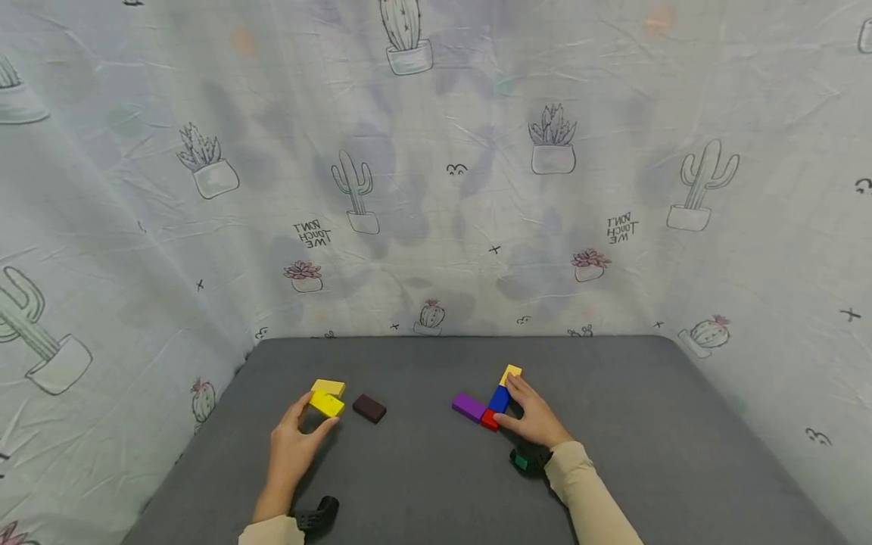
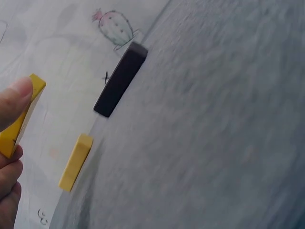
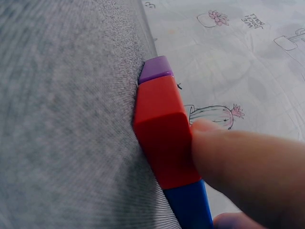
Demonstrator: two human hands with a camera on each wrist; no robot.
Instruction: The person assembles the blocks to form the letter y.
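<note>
My left hand (image 1: pixel 289 446) pinches a bright yellow block (image 1: pixel 327 403) between thumb and fingers. In the left wrist view that yellow block (image 2: pixel 21 117) is held above the table. A paler yellow block (image 1: pixel 329 387) lies just behind it, and a dark brown block (image 1: pixel 369 409) lies to its right. On the right, purple (image 1: pixel 469 407), red (image 1: pixel 490 419), blue (image 1: pixel 499 400) and yellow (image 1: pixel 510 374) blocks form an L. My right hand (image 1: pixel 534 416) rests along the L's right side. Its thumb touches the red block (image 3: pixel 162 133), while its fingers reach the yellow one.
The blocks lie on a dark grey table (image 1: pixel 415 469). A pale curtain (image 1: pixel 436 189) printed with cacti rises behind the table and along both sides. Black wrist straps (image 1: pixel 531 459) sit at both wrists, near the beige sleeves.
</note>
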